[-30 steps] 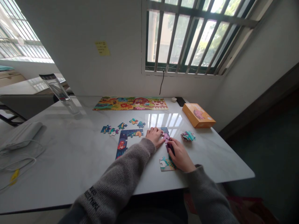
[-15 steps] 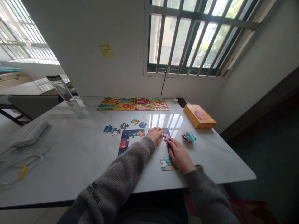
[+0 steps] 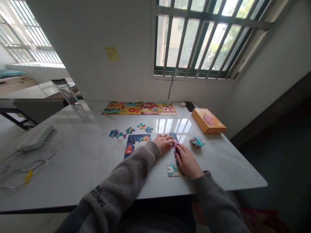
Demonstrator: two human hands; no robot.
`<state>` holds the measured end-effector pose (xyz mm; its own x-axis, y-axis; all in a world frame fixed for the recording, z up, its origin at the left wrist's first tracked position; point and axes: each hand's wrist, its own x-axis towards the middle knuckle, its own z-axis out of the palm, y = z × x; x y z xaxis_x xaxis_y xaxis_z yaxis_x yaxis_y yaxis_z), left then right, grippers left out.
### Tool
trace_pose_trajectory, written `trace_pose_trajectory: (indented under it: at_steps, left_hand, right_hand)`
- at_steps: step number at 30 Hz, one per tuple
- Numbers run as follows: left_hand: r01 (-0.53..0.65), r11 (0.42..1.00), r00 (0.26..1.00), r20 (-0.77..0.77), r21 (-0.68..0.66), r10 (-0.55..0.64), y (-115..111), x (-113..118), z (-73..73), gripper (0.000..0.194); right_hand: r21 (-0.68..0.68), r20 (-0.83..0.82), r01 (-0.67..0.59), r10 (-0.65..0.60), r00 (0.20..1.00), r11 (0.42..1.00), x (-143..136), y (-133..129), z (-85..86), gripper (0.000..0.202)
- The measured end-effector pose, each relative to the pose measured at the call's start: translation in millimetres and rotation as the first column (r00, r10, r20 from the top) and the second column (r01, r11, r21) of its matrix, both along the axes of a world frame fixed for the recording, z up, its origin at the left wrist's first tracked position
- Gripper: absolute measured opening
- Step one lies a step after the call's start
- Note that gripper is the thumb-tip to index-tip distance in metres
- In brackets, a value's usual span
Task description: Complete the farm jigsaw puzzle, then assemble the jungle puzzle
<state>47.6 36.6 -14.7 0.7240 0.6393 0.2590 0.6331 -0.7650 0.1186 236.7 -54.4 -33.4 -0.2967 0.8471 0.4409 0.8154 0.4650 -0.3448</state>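
A partly joined jigsaw puzzle frame (image 3: 130, 149) with a dark blue night scene lies on the table, its left and top edges showing beyond my left sleeve. My left hand (image 3: 163, 142) rests palm down at its right side, fingers stretched out with the tips on a purple puzzle piece (image 3: 175, 144). From the other side, my right hand (image 3: 189, 161) curls its fingers against that same piece and partly covers the right edge strip. A teal and white corner piece (image 3: 173, 169) lies flat beside my right palm. My left forearm hides the middle of the puzzle.
Several loose puzzle pieces (image 3: 130, 130) lie beyond the frame. A pile of pieces (image 3: 197, 141) and an orange box (image 3: 208, 121) are at the right. A long farm-picture strip (image 3: 138, 108) lies by the wall, near a black phone (image 3: 190, 106). Leftward are a bottle (image 3: 66, 92) and white cables (image 3: 36, 161).
My left hand has shifted slightly right, its fingers now over more of the purple piece. My right hand has stayed nearly in place. The view has moved a little.
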Motion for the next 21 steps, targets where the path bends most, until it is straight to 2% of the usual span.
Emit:
trace_pose_trajectory:
  at_steps: [8,13,17,21]
  left_hand:
    - [0.046,0.998,0.994,-0.098,0.047,-0.041,-4,-1,1.9,0.032]
    - [0.021,1.0,0.999,-0.05,0.015,-0.021,-5,0,2.1,0.029]
    - [-0.029,0.999,0.999,0.016,-0.036,0.029,5,-1,2.2,0.034]
    - [-0.105,0.991,0.994,-0.036,-0.08,0.102,23,4,4.4,0.043]
  right_hand:
    - [-0.023,0.015,-0.017,0.017,1.0,1.0,1,0,0.4,0.042]
    - [-0.016,0.044,-0.011,0.012,0.999,1.0,1,-1,2.0,0.041]
    - [-0.01,0.072,0.0,0.0,0.997,1.0,0,-1,2.0,0.042]
    - [-0.002,0.094,0.012,-0.012,0.996,1.0,0,-1,1.1,0.043]
